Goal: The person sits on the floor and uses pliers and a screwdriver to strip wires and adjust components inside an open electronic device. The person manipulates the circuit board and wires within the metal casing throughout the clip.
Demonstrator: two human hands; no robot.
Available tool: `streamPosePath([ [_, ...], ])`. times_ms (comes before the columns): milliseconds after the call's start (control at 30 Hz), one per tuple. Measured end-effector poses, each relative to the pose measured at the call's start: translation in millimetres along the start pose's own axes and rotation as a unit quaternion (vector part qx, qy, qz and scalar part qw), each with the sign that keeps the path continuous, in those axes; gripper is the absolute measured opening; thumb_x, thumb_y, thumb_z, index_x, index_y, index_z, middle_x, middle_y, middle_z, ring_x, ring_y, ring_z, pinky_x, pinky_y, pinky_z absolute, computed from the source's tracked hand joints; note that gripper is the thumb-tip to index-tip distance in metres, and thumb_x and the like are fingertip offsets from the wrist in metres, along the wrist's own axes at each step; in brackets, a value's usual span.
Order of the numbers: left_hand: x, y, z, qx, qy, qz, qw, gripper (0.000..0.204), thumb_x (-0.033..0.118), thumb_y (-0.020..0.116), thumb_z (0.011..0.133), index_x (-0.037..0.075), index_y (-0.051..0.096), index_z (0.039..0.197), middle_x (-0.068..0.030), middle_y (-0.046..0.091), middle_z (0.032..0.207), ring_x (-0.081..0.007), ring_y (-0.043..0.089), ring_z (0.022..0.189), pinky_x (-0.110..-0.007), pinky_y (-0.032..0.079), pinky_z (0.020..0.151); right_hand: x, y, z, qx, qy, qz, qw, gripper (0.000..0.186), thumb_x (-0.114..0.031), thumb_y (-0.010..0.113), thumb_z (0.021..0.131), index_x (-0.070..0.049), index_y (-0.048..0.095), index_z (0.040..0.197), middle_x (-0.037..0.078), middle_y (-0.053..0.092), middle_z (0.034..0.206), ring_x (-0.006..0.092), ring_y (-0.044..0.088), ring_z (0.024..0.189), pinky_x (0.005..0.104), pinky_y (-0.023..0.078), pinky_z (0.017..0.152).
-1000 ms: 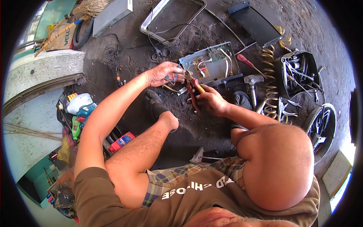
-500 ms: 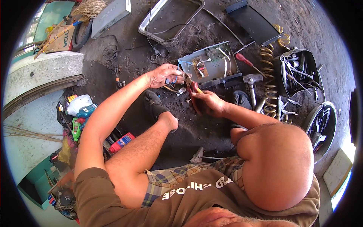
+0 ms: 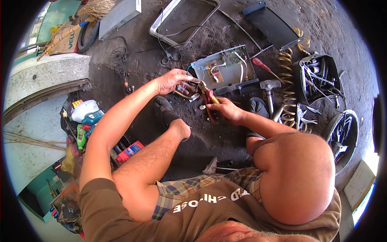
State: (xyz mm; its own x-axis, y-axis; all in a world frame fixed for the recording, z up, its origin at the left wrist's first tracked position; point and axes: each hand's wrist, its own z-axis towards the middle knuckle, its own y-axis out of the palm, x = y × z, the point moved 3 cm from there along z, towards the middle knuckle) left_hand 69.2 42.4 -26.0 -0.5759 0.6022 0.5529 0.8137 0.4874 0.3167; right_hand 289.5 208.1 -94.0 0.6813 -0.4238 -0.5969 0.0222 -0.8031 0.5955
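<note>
My left hand (image 3: 175, 82) pinches a thin blue wire (image 3: 187, 75) that loops from an opened grey metal case (image 3: 225, 82). The exact spot between the fingertips is too small to make out. My right hand (image 3: 229, 110) is closed on pliers (image 3: 208, 95) with red and yellow handles. The jaws point up and left, right beside my left fingertips. Inside the case are a brown circuit board (image 3: 214, 72), a green board (image 3: 234, 59) and white cables. Below my left hand lie a darker cable and small scraps on the dirt.
A red-handled screwdriver (image 3: 266, 67), a hammer (image 3: 269, 85) and a coiled yellowish hose (image 3: 287, 88) lie right of the case. Farther right are a tool-filled black container (image 3: 321, 76) and a round tub (image 3: 342, 139). Bottles (image 3: 86, 113) stand at left; a metal frame (image 3: 183, 24) lies beyond.
The hands stay close to the same spot. My left lower fingers look more spread below the wire, and the pliers have tilted slightly in my right hand.
</note>
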Motion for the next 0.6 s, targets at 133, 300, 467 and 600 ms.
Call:
streamPosePath([
  [133,-6,1,-6,0.021,-0.025,0.011,0.999,0.04,0.031,0.069,0.107,0.003,0.069,0.135,-0.0097,0.074,0.138,-0.0222,0.076,0.103,-0.038,0.061,0.086,9,-9,4,-0.022,-0.007,-0.084,0.996,0.028,-0.03,0.071,0.105,-0.003,0.068,0.111,0.004,0.068,0.089,0.014,0.063,0.083,0.0349,0.05,0.074],
  [300,-8,-9,-19,0.051,-0.03,0.022,0.998,0.045,0.042,0.063,0.11,0.006,0.073,0.136,-0.007,0.075,0.133,-0.0161,0.073,0.094,-0.033,0.057,0.077,8,-11,0,-0.042,-0.009,-0.216,0.975,0.033,-0.029,0.074,0.101,-0.001,0.07,0.118,0.005,0.069,0.091,0.0153,0.062,0.085,0.0364,0.051,0.081],
  [467,-17,-40,-35,0.024,0.03,-0.029,0.999,0.044,0.036,0.067,0.107,0.003,0.07,0.136,-0.0063,0.076,0.128,-0.0128,0.07,0.092,-0.03,0.056,0.083,12,-9,-5,-0.068,0.027,-0.265,0.961,0.035,-0.029,0.075,0.099,-0.001,0.071,0.12,0.007,0.07,0.093,0.0177,0.064,0.089,0.0381,0.051,0.084],
  [600,-13,-42,-44,0.03,0.058,-0.064,0.996,0.044,0.016,0.079,0.097,0.001,0.066,0.136,-0.005,0.075,0.116,-0.0112,0.068,0.095,-0.03,0.056,0.088,9,-11,-8,-0.066,0.055,-0.379,0.921,0.038,-0.031,0.074,0.099,-0.002,0.073,0.123,0.014,0.073,0.098,0.0251,0.069,0.092,0.0425,0.053,0.086],
])
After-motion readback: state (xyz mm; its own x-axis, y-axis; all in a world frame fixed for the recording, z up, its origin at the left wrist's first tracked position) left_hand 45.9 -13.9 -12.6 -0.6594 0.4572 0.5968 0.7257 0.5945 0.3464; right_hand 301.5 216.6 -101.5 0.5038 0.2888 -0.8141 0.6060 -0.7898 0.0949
